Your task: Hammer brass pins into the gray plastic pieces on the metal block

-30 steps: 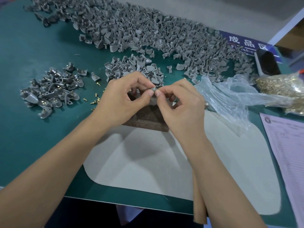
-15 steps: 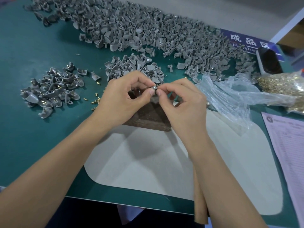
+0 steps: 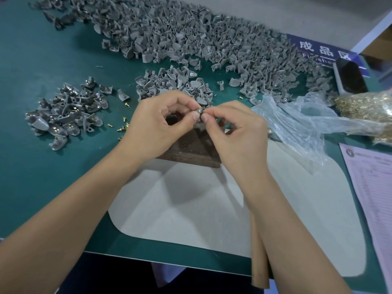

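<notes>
Hands: left hand [image 3: 157, 124] and right hand [image 3: 237, 132] meet fingertip to fingertip, pinching one gray piece [image 3: 198, 112].
Piece: held just above the metal block [image 3: 191, 149], between both thumbs.
Pin: too small to tell.
Supply: gray pile [image 3: 191, 45] far across the worktop [image 3: 42, 187].

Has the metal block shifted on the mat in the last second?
No. The metal block sits at the same spot by the white mat's far edge as before.
</notes>
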The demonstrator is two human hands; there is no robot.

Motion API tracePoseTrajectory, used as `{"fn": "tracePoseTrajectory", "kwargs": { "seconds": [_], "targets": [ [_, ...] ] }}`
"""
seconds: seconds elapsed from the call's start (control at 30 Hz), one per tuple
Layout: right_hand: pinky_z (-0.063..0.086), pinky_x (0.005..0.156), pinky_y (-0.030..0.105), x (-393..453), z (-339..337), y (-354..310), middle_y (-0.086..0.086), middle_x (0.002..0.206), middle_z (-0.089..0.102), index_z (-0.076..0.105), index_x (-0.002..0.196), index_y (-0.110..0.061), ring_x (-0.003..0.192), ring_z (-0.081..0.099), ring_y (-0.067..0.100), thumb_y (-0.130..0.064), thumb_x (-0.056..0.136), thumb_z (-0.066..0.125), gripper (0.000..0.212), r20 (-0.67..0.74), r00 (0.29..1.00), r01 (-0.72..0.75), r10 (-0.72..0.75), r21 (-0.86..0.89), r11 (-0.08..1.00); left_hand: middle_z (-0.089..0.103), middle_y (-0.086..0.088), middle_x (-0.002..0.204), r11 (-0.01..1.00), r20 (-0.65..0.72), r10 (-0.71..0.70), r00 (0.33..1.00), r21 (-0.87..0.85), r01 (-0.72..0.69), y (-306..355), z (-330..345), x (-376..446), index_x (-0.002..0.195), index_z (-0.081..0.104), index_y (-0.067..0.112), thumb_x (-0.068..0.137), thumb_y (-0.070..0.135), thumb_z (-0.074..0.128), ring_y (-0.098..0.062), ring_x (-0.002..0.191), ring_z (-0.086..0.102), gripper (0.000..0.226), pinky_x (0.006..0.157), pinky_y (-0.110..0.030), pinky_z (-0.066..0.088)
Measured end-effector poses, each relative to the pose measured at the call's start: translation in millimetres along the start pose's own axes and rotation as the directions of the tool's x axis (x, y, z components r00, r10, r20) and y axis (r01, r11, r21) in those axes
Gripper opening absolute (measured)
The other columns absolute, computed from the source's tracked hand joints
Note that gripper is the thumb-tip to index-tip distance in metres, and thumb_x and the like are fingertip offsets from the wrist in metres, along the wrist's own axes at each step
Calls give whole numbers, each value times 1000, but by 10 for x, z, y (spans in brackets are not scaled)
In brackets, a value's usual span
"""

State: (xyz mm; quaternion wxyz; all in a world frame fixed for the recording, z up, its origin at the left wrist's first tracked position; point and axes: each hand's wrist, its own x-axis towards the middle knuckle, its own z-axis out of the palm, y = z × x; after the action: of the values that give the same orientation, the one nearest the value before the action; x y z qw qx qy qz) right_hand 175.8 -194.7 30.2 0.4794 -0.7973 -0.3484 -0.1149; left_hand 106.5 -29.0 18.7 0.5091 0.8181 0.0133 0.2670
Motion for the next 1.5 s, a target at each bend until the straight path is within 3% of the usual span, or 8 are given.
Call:
{"fn": "tracePoseTrajectory", "kwargs": {
  "seconds": [0.43, 0.73, 0.93, 1.1, 1.23, 1.33, 1.43, 1.5],
  "targets": [
    [51, 70, 28, -33, -5, -1, -3, 89, 69, 81, 93, -12, 81, 63, 13, -10, 92, 76, 5, -28, 999, -17, 16, -8, 1000, 75, 18, 90, 1000, 68, 6, 998, -5, -6, -17, -24, 33, 110, 70, 13, 95, 9, 72, 11, 81, 67, 15, 81, -7, 47],
    [49, 70, 22, -67, -51, -19, 0, 95, 67, 80, 100, -10, 82, 61, 7, -8, 92, 77, 9, -5, 999, 37, -38, -63, 997, 77, 16, 98, 999, 173, -21, 985, -43, 29, -49, -50, 36, 104, 72, 20, 94, 16, 73, 0, 94, 73, 10, 89, -14, 52],
    [38, 71, 9, -303, -510, -110, 0, 87, 66, 73, 91, -21, 81, 58, 5, -21, 98, 70, 7, -216, 962, -211, 167, -196, 958, 70, 23, 95, 986, 166, -9, 986, 163, -19, -62, -80, 73, 94, 75, 33, 89, 34, 76, -5, 102, 61, 5, 95, -20, 45],
    [42, 66, 35, -710, -705, -81, -4, 91, 62, 56, 99, -27, 81, 61, 17, -62, 89, 67, 38, -5, 734, -569, 679, -552, 610, 73, 12, 100, 977, 212, 42, 976, 194, -84, -53, -93, 88, 88, 79, 19, 84, 20, 82, -8, 104, 62, 5, 104, -32, 44],
    [44, 55, 29, -705, -716, -58, -1, 73, 64, 63, 92, -15, 68, 61, 15, -35, 94, 68, 21, 56, 733, -566, 678, -503, 653, 73, 13, 97, 973, 220, 27, 975, 218, -76, -58, -136, 87, 89, 81, 21, 83, 20, 83, -8, 103, 62, 6, 103, -29, 45],
    [44, 52, 38, -602, -816, -18, 10, 67, 65, 65, 91, -6, 56, 59, 25, -24, 99, 58, 21, 92, 665, -686, 741, -315, 655, 74, 13, 97, 976, 233, 18, 972, 206, -67, -55, -159, 85, 90, 81, 21, 83, 19, 84, -6, 102, 63, 7, 100, -27, 47],
    [37, 40, 27, -586, -803, -183, 3, 67, 50, 62, 101, -4, 45, 42, 13, -16, 107, 49, 18, 264, 577, -812, 773, 291, 507, 74, 14, 98, 984, 218, -34, 975, 179, -5, -70, -151, 72, 87, 78, 28, 82, 21, 85, -4, 98, 66, 11, 97, -31, 52],
    [38, 39, 26, -619, -757, -302, 1, 69, 47, 66, 112, -4, 44, 36, 12, -16, 106, 47, 23, 383, 619, -744, 685, 564, 357, 74, 17, 100, 982, 196, -73, 978, 185, 36, -81, -147, 68, 85, 73, 34, 82, 27, 84, -3, 100, 66, 13, 97, -34, 53]
  ]
}}
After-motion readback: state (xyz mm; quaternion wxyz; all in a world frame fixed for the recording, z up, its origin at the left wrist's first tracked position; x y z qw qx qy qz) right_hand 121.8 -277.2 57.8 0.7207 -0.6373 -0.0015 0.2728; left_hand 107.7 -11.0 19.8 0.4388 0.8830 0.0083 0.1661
